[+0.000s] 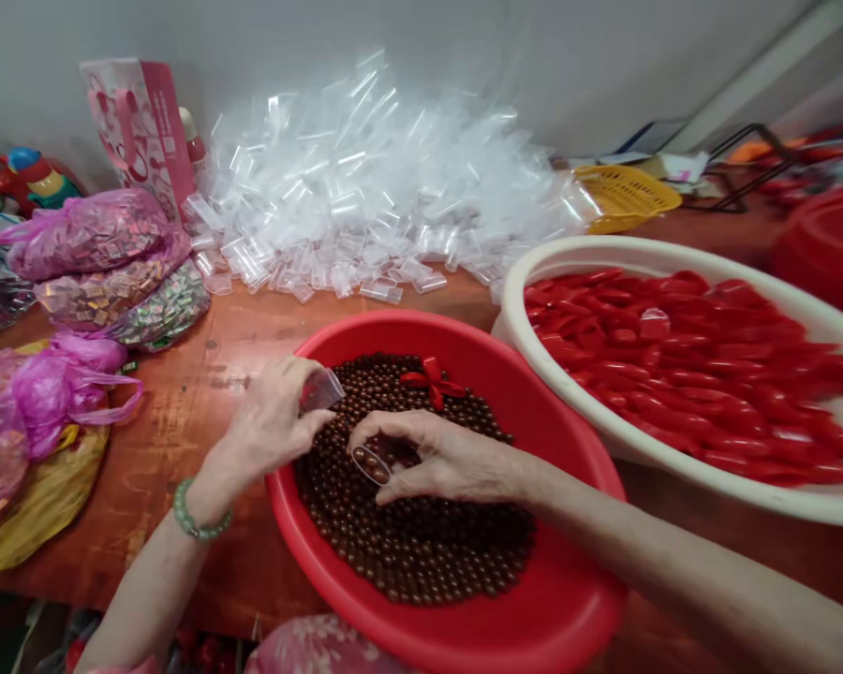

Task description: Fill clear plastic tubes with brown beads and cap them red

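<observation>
A red basin [576,599] in front of me holds a mass of small shiny brown balls [421,552]. Over its left rim, my left hand [277,412], with a green bead bracelet [202,513] at the wrist, is closed on a clear plastic tube [321,391]. My right hand [442,456] hovers above the balls, fingers wrapped round a small clear cup [371,465] with several brown balls in its mouth. The cup is tilted, its opening turned toward the left; its far end is hidden by the fingers. A red bow-shaped piece [432,382] lies on the balls.
Behind the basin is a heap of clear plastic tubes [365,206]. A white tub [569,393] of red plastic pieces [695,374] stands to the right, near a yellow basket [625,197]. Pink bags [112,234] and a paper bag [140,131] are at the left.
</observation>
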A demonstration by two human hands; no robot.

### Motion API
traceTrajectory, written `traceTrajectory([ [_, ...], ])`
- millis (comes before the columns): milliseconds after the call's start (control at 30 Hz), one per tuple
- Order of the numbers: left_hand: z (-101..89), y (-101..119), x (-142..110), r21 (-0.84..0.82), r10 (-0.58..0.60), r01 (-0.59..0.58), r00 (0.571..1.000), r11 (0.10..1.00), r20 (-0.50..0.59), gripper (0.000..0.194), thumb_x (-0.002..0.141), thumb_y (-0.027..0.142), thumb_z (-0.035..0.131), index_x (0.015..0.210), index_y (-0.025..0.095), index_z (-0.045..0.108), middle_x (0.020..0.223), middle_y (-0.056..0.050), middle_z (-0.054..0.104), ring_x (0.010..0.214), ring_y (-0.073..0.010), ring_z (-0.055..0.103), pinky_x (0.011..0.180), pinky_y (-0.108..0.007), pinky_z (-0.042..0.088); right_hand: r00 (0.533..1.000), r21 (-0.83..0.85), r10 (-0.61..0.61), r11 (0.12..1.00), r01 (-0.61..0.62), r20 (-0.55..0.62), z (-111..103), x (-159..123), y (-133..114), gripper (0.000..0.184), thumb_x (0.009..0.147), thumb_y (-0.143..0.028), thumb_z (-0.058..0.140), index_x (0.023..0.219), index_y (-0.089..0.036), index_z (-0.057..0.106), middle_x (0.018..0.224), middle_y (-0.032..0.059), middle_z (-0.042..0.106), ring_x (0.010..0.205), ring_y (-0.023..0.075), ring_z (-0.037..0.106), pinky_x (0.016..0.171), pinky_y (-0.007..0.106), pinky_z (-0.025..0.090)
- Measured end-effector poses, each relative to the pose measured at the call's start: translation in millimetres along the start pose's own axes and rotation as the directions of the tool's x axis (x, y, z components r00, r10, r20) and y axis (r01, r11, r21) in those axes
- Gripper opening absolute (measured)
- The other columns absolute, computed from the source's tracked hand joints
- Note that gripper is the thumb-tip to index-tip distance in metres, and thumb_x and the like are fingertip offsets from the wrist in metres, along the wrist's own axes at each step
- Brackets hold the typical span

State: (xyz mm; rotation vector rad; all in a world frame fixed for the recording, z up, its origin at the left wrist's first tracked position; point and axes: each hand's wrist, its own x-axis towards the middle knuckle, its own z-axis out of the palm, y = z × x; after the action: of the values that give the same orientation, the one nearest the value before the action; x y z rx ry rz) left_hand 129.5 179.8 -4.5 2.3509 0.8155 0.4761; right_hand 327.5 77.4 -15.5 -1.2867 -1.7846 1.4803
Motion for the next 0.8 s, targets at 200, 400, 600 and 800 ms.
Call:
traceTrajectory([
  [200, 14.7, 12.2, -19.0, -0.317, 0.038, 0.063, 0.953, 0.947, 0.301, 0.057, 0.084, 0.018, 0.056, 0.139, 0.018, 0.041, 0.144, -0.015, 0.049, 0.133, -0.0244, 0.047, 0.113, -0.045, 0.036, 0.996, 0.047, -0.004, 0.999, 0.008, -0.09, -3.5, -18.2, -4.4, 0.039, 0.07, -0.038, 0.078, 0.1, -0.018, 0.065, 0.099, 0.0017, 0.067, 0.095, 0.0181, 0.06, 0.09, 0.031, 0.044],
  [400, 25.4, 39.4, -34.8, -0.648, -0.046, 0.319, 0.915, 0.691, 0.402, 0.082, 0.082, 0.037, 0.068, 0.15, 0.019, 0.027, 0.158, -0.013, 0.029, 0.145, -0.0244, 0.029, 0.121, -0.045, 0.02, 0.961, 0.027, -0.133, 0.989, 0.144, -0.242, 6.7, -22.6, -4.5, 0.033, 0.076, -0.038, 0.074, 0.102, -0.018, 0.066, 0.102, 0.005, 0.069, 0.094, 0.0183, 0.061, 0.088, 0.032, 0.046],
  [600, 41.4, 51.2, -44.4, -0.734, -0.181, 0.418, 0.905, 0.535, 0.384, 0.051, 0.082, 0.033, 0.069, 0.13, 0.023, 0.059, 0.125, -0.007, 0.067, 0.115, -0.0242, 0.061, 0.104, -0.039, 0.043, 0.968, -0.019, -0.157, 0.988, 0.156, -0.193, 20.9, -28.6, -10.5, 0.018, 0.09, -0.031, 0.058, 0.092, -0.018, 0.071, 0.086, 0.0007, 0.072, 0.075, 0.0129, 0.062, 0.072, 0.023, 0.047],
  [800, 35.5, 50.4, -53.1, -0.679, -0.287, 0.413, 0.911, 0.607, 0.297, 0.028, 0.083, 0.033, 0.067, 0.108, 0.022, 0.071, 0.1, -0.005, 0.074, 0.092, -0.0188, 0.066, 0.085, -0.03, 0.048, 0.927, -0.584, 0.186, 0.732, -0.352, -0.325, -26.3, -32.6, 4.9, 0.02, 0.094, -0.021, 0.05, 0.1, -0.018, 0.068, 0.096, 0.0045, 0.073, 0.088, 0.0146, 0.067, 0.081, 0.023, 0.047],
])
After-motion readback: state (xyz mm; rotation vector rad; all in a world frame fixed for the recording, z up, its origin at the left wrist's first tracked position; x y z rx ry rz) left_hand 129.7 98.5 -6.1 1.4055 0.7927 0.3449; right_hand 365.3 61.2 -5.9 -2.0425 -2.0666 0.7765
